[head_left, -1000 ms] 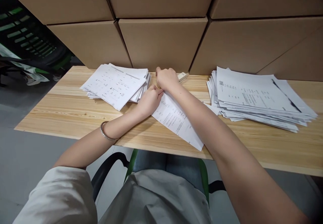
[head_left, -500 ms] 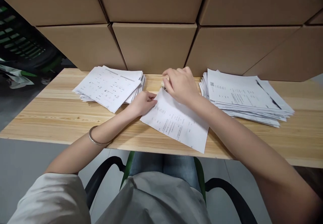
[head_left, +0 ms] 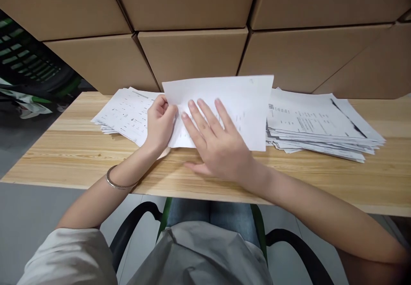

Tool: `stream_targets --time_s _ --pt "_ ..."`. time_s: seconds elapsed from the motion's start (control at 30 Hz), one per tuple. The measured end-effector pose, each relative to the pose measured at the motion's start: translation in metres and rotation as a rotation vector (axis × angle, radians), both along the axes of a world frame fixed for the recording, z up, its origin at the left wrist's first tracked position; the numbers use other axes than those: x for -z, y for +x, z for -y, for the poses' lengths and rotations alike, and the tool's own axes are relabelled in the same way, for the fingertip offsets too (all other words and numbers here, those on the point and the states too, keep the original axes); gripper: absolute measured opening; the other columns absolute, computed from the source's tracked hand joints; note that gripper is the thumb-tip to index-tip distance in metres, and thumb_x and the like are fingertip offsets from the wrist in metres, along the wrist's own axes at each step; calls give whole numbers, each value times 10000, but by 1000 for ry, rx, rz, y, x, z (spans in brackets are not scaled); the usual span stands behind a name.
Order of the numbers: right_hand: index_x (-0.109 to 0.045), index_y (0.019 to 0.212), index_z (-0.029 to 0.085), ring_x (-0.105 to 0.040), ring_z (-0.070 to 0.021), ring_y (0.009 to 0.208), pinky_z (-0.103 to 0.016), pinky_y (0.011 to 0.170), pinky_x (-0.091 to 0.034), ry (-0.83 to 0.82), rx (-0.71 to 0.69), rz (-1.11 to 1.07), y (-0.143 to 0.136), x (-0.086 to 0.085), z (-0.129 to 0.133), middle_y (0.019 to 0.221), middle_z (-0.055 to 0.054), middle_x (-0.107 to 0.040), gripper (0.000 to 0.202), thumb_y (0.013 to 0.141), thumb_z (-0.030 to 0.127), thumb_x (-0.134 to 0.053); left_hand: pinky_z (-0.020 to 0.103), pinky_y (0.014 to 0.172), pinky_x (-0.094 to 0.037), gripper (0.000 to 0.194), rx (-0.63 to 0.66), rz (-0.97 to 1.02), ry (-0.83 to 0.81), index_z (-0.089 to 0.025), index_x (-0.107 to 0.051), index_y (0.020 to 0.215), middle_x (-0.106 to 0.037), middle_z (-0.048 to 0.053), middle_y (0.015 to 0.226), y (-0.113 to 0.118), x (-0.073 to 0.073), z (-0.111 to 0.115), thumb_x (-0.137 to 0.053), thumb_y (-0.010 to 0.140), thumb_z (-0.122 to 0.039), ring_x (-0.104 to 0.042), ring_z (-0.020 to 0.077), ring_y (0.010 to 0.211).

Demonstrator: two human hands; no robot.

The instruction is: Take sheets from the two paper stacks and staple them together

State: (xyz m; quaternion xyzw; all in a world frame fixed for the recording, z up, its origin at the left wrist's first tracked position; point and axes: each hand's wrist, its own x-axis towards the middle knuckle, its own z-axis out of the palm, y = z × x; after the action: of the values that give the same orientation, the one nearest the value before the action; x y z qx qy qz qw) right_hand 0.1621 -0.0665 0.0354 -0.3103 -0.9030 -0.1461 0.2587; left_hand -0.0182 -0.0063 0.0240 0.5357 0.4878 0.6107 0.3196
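Observation:
A white printed sheet of paper (head_left: 253, 126) stands raised in front of me, its lower edge near the table and its top leaning toward the boxes. My left hand (head_left: 161, 124) pinches its left edge between thumb and curled fingers. Across the lower middle of the sheet lies my right hand (head_left: 218, 143), fingers spread, palm toward the paper and holding nothing. Something pale shows below my left hand; I cannot make out what. Behind that hand is a stack of printed sheets (head_left: 125, 109), partly covered. A second, thicker paper stack (head_left: 308, 113) lies to the right.
Cardboard boxes (head_left: 192, 58) form a wall along the back of the wooden table (head_left: 67, 148). The table's front edge runs close to my lap. A chair armrest (head_left: 131, 227) is below on the left. Dark slatted items stand at the far left.
The sheet has turned from lying slanted on the table to being held up and level. My right hand has come down from its top corner and spread out; my left has moved left.

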Motion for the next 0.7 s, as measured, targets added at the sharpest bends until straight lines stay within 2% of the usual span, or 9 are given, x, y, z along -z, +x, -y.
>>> stream_targets --time_s 0.1,0.17,0.3,0.4,0.53,0.6,0.7 --pt "-484 1516 -4 -419 -323 1524 -563 1267 -385 -22 38 13 -4 2 5 1592 -210 -492 494 1046 138 -430 221 688 -483 120 -42 68 -16 -208 -588 805 -623 -21 782 1 0 -3 -578 766 -96 -569 102 711" --pt "-584 1422 -27 -526 -301 1449 -509 1244 -444 -31 89 13 1 -1 3 1492 -211 -597 451 1037 57 -365 225 691 -507 121 0 99 -26 -209 -608 838 -652 -11 808 3 2 -3 -594 791 -99 -602 110 736" --pt "-652 1366 -12 -589 -326 1387 -537 1209 -482 -22 162 -11 27 -13 -3 1437 -219 -633 441 1017 32 -387 236 532 -509 74 193 70 -72 -226 -626 952 -662 -7 796 4 5 -1 -632 879 -212 -605 111 604" --pt "-651 1393 44 -590 -322 1388 -563 1191 -485 25 256 7 59 -19 -9 1454 -192 -627 477 993 7 -394 246 407 -486 143 325 27 -134 -226 -617 1057 -689 12 891 5 2 3 -613 918 -257 -610 109 518" --pt "-711 1306 46 -684 -311 1267 -531 1115 -544 27 499 68 107 -25 -19 1373 -199 -687 459 973 12 -397 219 397 -508 176 403 -24 -133 -207 -584 1094 -682 12 919 7 1 8 -596 918 -217 -636 93 527" --pt "-749 1269 82 -704 -326 1223 -508 1027 -590 -49 647 94 129 -30 -23 1355 -173 -705 464 949 20 -418 191 400 -501 177 444 -66 -122 -203 -576 1094 -681 11 908 8 4 8 -598 920 -218 -635 82 541" --pt "-738 1348 165 -719 -352 1151 -488 869 -605 -205 883 135 156 -38 -26 1336 -149 -722 513 940 54 -449 159 403 -480 174 471 -136 -85 -205 -573 1103 -684 14 909 6 9 7 -596 934 -236 -639 74 569"
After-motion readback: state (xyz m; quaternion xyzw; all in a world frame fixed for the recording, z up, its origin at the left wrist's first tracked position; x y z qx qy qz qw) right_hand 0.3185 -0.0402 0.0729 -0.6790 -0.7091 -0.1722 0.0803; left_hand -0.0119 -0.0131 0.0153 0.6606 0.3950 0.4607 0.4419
